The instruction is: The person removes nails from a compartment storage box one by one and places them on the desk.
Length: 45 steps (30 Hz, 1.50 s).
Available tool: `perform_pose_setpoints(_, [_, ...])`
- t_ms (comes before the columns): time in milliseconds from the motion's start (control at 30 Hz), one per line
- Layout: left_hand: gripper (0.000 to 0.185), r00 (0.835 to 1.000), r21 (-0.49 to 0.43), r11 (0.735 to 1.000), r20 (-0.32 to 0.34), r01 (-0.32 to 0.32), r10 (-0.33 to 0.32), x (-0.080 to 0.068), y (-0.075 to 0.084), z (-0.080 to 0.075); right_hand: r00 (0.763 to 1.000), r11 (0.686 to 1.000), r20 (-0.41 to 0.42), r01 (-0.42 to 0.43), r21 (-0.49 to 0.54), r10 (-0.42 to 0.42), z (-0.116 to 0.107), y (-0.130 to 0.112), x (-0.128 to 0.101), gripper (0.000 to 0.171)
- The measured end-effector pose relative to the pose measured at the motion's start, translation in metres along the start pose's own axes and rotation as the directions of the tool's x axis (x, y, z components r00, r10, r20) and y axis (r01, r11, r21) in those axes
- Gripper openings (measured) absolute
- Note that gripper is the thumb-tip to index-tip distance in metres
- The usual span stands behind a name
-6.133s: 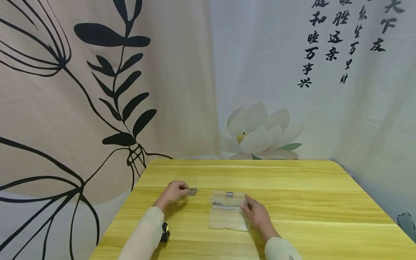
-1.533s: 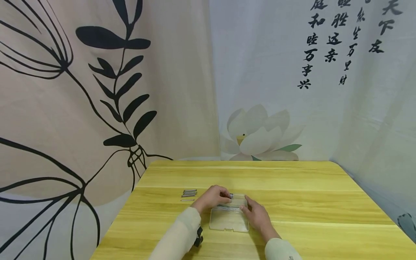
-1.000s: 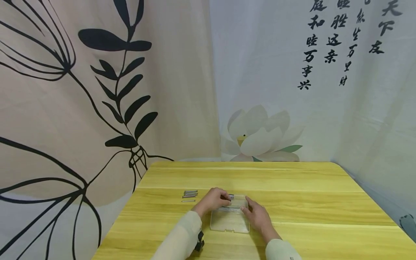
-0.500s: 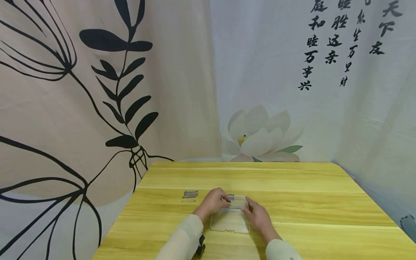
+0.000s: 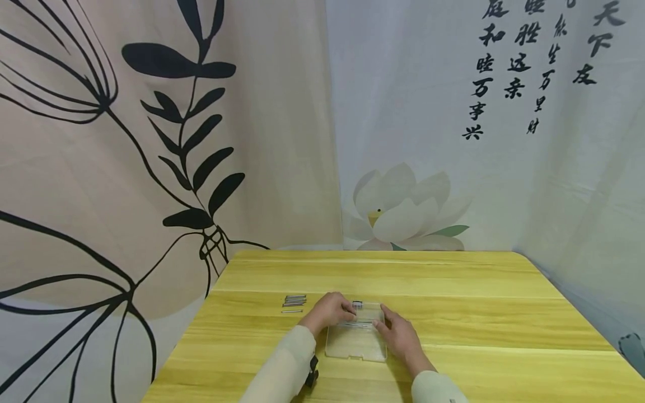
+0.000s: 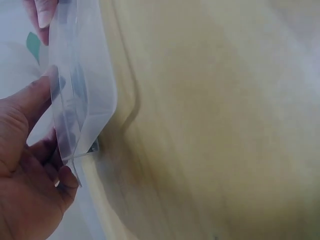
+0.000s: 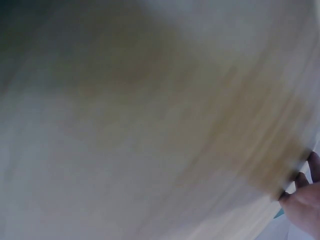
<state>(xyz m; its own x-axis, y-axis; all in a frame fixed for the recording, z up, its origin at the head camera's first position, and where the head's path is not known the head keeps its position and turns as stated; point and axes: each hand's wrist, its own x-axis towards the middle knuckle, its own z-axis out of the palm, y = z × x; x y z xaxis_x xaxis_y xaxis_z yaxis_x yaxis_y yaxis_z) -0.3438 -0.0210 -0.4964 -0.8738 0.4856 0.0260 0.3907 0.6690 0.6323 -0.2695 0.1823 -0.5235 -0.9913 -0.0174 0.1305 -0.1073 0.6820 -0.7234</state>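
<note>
At the far end of the clear plastic box (image 5: 356, 336), the left hand (image 5: 330, 309) has its curled fingers on the box's edge, beside the small dark clasp (image 5: 357, 304); it seems to pinch the thin metal rods (image 5: 359, 323) that lie across the box, but I cannot tell this for sure. The right hand (image 5: 398, 334) holds the right side of the box, its thumb on the rim near the rods. The box lies flat on the yellow wooden table (image 5: 453, 313), near the front edge. Left of the box, apart from it, a small row of metal pins (image 5: 294, 301) rests on the table.

To do this step well, I think the right hand should keep the box firmly down, so that the left hand can lift one rod without dragging the others.

Only the left wrist view shows fingers (image 6: 30, 107) curled round the transparent edge (image 6: 80, 95); the head view alone shows the pins. The right wrist view is mostly blurred table.
</note>
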Motion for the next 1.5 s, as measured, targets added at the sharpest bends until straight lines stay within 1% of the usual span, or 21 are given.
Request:
perform_pose_setpoints(200, [0.007, 0.999, 0.059, 0.998, 0.041, -0.019, 0.017, 0.003, 0.001, -0.004, 1.000, 1.000, 0.001, -0.004, -0.001, 0.004, 0.000, -0.002, 0.000, 0.053])
perform_pose_setpoints(300, [0.007, 0.999, 0.095, 0.995, 0.054, -0.003, -0.002, 0.006, 0.002, -0.004, 1.000, 1.000, 0.002, -0.002, -0.002, 0.002, 0.000, -0.002, 0.000, 0.053])
perform_pose_setpoints(400, [0.005, 0.998, 0.153, 0.988, 0.059, 0.006, -0.015, 0.008, 0.004, -0.004, 1.000, 1.000, 0.003, 0.002, 0.006, -0.002, 0.000, -0.003, 0.001, 0.053])
perform_pose_setpoints(533, [0.004, 0.997, 0.253, 0.967, 0.077, -0.024, 0.005, 0.009, 0.010, -0.005, 1.000, 1.000, 0.004, 0.001, 0.012, -0.001, 0.000, -0.002, 0.001, 0.053])
perform_pose_setpoints(633, [0.004, 0.995, 0.315, 0.947, 0.094, -0.061, 0.033, 0.010, 0.013, -0.006, 1.000, 1.000, 0.001, 0.000, 0.009, 0.000, 0.000, -0.001, 0.002, 0.053])
perform_pose_setpoints(800, [0.005, 0.991, 0.379, 0.918, 0.111, -0.117, 0.080, 0.012, 0.012, -0.005, 1.000, 1.000, -0.006, 0.005, 0.008, -0.005, 0.000, -0.001, 0.002, 0.053])
perform_pose_setpoints(867, [0.006, 0.989, 0.387, 0.913, 0.115, -0.132, 0.095, 0.012, 0.011, -0.004, 1.000, 1.000, -0.003, 0.006, 0.008, -0.006, 0.000, -0.001, 0.002, 0.053])
perform_pose_setpoints(1100, [0.006, 0.988, 0.308, 0.944, 0.131, -0.121, 0.084, 0.012, 0.007, -0.006, 1.000, 1.000, 0.007, -0.003, 0.010, 0.002, 0.000, -0.001, 0.002, 0.054])
perform_pose_setpoints(1300, [0.005, 0.977, 0.309, 0.934, 0.165, -0.178, 0.131, 0.015, 0.007, -0.007, 1.000, 1.000, 0.004, 0.008, 0.014, -0.008, 0.000, -0.002, 0.002, 0.054])
perform_pose_setpoints(1500, [0.010, 0.977, 0.313, 0.934, 0.176, -0.171, 0.120, 0.015, 0.005, -0.005, 1.000, 1.000, -0.003, 0.010, 0.010, -0.010, 0.000, -0.002, 0.001, 0.053])
